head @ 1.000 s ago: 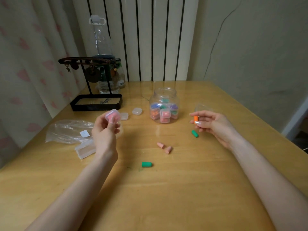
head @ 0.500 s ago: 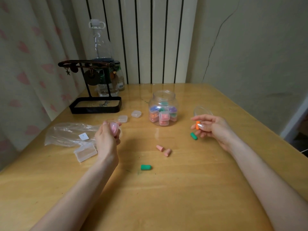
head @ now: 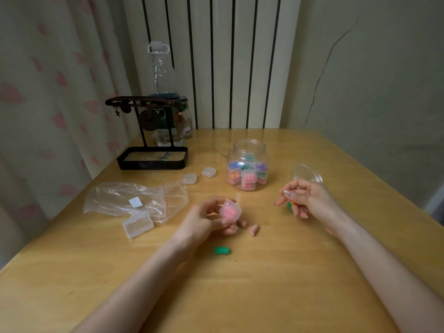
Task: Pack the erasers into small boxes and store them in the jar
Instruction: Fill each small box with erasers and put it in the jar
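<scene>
1. Green eraser (head: 221,250) lies lower centre on the table (head: 264,289), long axis left-right. Pink eraser (head: 254,230) sits just above it, long axis near-vertical in the frame.
2. Left hand (head: 204,219), centre: fingers curled, gripping a small box (head: 230,211) with pink contents.
3. Right hand (head: 308,198), right of centre: fingers curled round an orange eraser (head: 292,202), which is mostly hidden.
4. Jar (head: 249,146), above centre and lidless, holds filled small boxes.

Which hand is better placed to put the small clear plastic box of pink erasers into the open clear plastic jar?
Left. The left hand grips the small clear box, in front of the open jar; the right hand holds an orange eraser.
</scene>
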Motion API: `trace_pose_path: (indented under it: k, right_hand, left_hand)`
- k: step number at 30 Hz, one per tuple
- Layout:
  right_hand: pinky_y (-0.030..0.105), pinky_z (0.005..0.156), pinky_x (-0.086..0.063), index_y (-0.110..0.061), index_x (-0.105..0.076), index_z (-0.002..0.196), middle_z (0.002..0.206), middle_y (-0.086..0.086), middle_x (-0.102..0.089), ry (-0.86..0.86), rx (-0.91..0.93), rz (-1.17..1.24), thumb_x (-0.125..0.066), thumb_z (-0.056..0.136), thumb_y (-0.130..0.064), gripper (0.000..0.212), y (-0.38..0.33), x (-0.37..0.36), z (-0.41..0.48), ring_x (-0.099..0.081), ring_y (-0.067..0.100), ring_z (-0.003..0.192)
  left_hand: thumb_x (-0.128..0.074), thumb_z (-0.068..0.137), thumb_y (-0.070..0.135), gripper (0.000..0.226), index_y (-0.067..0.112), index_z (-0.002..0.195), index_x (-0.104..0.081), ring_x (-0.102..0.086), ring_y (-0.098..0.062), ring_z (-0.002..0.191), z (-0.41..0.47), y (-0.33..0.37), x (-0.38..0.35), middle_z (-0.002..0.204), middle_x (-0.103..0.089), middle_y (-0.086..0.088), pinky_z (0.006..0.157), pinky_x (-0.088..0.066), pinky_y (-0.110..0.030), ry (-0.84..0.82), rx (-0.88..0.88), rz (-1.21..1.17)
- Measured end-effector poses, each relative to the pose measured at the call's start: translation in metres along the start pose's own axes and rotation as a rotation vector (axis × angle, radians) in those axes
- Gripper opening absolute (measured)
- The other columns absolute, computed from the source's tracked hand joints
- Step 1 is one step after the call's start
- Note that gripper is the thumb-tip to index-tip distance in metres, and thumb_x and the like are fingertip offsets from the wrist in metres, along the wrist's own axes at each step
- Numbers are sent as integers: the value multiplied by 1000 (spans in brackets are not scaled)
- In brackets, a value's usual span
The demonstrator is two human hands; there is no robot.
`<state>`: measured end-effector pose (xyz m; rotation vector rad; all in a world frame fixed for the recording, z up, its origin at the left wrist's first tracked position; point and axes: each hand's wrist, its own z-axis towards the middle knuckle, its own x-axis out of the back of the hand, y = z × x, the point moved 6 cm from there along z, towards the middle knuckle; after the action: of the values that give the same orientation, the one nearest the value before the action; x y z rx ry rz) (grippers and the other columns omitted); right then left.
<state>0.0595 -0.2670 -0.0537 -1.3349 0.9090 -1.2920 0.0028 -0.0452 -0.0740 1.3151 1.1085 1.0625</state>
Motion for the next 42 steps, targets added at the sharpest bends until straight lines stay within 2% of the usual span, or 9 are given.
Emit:
trace_pose_path:
  k: [4,8,13,17,22,28,31,35,42]
  right_hand:
    - [16,37,-38,-2,-61,81,81,16,-69,-8,-1,-7,-51,90,5,15,1,-2,-1,-50,8,40]
    - [15,46,-45,-10,-69,92,63,13,-62,0,-8,-67,-57,86,7,22,2,-1,-2,-53,9,42]
    - [14,42,-43,-11,-64,97,77,12,-60,146,33,-38,-62,78,15,33,-6,11,1,-55,4,44]
    - [13,44,-41,-13,-65,79,75,8,-61,19,14,-178,-66,73,15,29,3,-1,3,-47,13,57]
    - [9,60,-37,-32,-66,74,77,-8,-55,-87,154,-609,-77,69,-1,33,8,-38,-2,-48,1,56]
    - [14,97,-29,-56,-58,108,125,-30,-47,-352,354,-754,-63,77,0,64,-18,-57,-22,-37,-1,113]
    - [12,99,-25,-43,-65,111,125,-24,-53,-464,397,-822,-65,82,-7,47,-11,-79,-26,-39,-3,110]
    - [10,92,-27,-24,-74,99,106,-13,-64,-342,439,-749,-70,81,-18,19,-10,-84,-20,-46,-9,97]
    - [13,83,-39,-23,-61,73,86,-12,-58,-228,496,-680,-76,73,-13,18,-17,-85,-25,-60,5,88]
  left_hand:
    - [-50,82,-21,29,2,100,-54,-68,-14,63,-2,7,-3,81,-67,-6,62,-56,-19,-11,-40,-40]
    - [-48,85,-18,30,0,107,-54,-68,-14,62,-4,10,-5,87,-63,-10,62,-57,-19,8,-35,-61]
    - [-56,86,-8,34,6,117,-51,-62,-7,48,0,14,31,85,-57,-12,52,-55,-18,431,-111,-142]
    - [-59,87,-1,33,-2,119,-53,-63,-9,66,2,11,60,94,-60,-14,57,-54,-13,607,-117,-145]
    - [-58,88,1,26,3,113,-56,-61,-12,70,4,5,56,84,-62,-6,53,-52,-13,587,-70,-152]
    - [-57,89,6,23,11,112,-56,-61,-12,72,2,10,53,88,-63,-5,54,-50,-12,579,-99,-29]
    - [-55,91,8,23,6,113,-61,-58,-12,73,4,12,40,88,-65,-5,62,-49,-18,375,-9,145]
    - [-57,90,11,27,5,116,-59,-59,-14,74,12,38,28,92,-65,-9,61,-53,-18,126,123,389]
    - [-62,88,26,22,10,104,-59,-57,-10,83,90,145,13,94,-62,0,69,-47,-20,469,-492,836]
